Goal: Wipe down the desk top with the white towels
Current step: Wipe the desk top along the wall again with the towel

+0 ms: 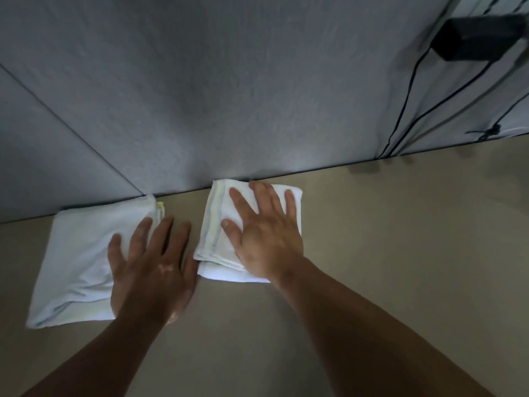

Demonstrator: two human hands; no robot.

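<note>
Two folded white towels lie on the beige desk top [386,253] near its back edge. My left hand [151,270] rests flat with fingers spread on the right part of the left towel [80,262], its palm partly on the bare desk. Over the right towel [214,224], my right hand [263,233] lies flat with fingers apart, pressing on it. This towel touches the back partition. Neither hand curls around its cloth.
A grey fabric partition [229,96] rises along the desk's back edge. At the upper right a black box [475,38] hangs on it, with black cables [406,110] running down to the desk. Bare desk surface stretches to the right and toward me.
</note>
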